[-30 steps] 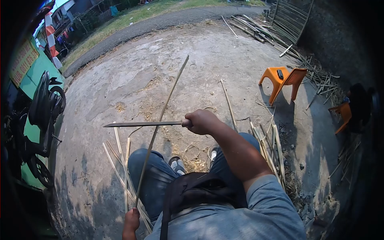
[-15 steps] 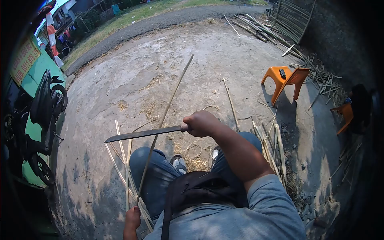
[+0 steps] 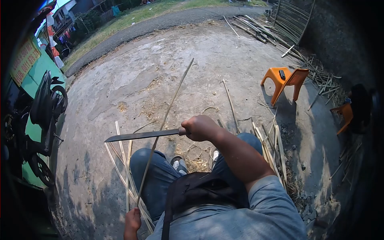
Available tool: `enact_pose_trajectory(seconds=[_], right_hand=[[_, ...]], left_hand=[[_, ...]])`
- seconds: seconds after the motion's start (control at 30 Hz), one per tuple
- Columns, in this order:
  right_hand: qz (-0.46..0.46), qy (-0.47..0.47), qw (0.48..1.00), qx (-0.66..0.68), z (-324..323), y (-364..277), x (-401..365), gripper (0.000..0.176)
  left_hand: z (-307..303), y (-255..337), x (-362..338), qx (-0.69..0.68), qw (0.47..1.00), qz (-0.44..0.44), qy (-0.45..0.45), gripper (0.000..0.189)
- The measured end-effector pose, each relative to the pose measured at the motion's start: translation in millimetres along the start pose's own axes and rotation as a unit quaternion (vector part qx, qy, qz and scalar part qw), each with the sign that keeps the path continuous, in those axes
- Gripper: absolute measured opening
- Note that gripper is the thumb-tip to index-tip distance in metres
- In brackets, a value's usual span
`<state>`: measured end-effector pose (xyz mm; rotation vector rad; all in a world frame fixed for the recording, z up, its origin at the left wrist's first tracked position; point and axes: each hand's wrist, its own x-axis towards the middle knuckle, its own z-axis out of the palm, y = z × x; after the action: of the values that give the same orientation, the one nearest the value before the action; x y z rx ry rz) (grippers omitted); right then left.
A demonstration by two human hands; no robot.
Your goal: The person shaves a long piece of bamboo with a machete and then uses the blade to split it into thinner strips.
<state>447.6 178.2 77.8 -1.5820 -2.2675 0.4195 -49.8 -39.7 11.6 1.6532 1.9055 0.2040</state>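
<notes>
My right hand (image 3: 201, 128) is closed round the handle of a long machete (image 3: 140, 135), whose blade points left across a thin bamboo stick (image 3: 173, 99). Low on the left, my left hand (image 3: 133, 219) grips the near end of that stick, which slants up and away past my left knee. The blade crosses over the stick above the knee. Pale split strips (image 3: 127, 172) lie beside my left leg. More strips (image 3: 276, 150) are bundled by my right knee.
An orange chair (image 3: 280, 80) with a small black object on its seat stands at the right. A motorbike (image 3: 46, 116) is parked at the left. Bamboo poles (image 3: 260, 30) lie at the back right. Another stick (image 3: 231, 105) lies on the ground ahead.
My right hand and the machete have shifted slightly down and left. The far end of the stick sits a little lower.
</notes>
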Motion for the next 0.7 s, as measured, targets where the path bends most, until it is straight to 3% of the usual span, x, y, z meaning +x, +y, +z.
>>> enact_pose_trajectory(seconds=[0.07,0.17,0.3,0.53,0.7], right_hand=[[-0.001,-0.009,1.0,-0.014,-3.2,1.4,2.8,0.028],[0.072,-0.026,0.996,-0.047,-12.9,5.3,6.6,0.024],[0.156,0.036,0.987,0.027,-13.4,15.4,7.5,0.022],[0.06,-0.056,0.996,-0.019,-8.6,7.6,-0.3,0.026],[0.023,-0.066,0.997,-0.03,-11.8,0.9,1.4,0.025]], left_hand=[[3.1,-1.3,0.5,-0.005,1.0,-0.006,0.005,0.09],[7.3,-8.2,5.5,0.027,1.0,-0.015,0.006,0.092],[3.8,-5.1,4.6,0.026,0.999,-0.021,-0.003,0.093],[-3.7,1.1,2.3,0.015,1.0,-0.008,-0.004,0.09],[0.7,-12.6,9.5,0.014,1.0,0.003,-0.001,0.088]])
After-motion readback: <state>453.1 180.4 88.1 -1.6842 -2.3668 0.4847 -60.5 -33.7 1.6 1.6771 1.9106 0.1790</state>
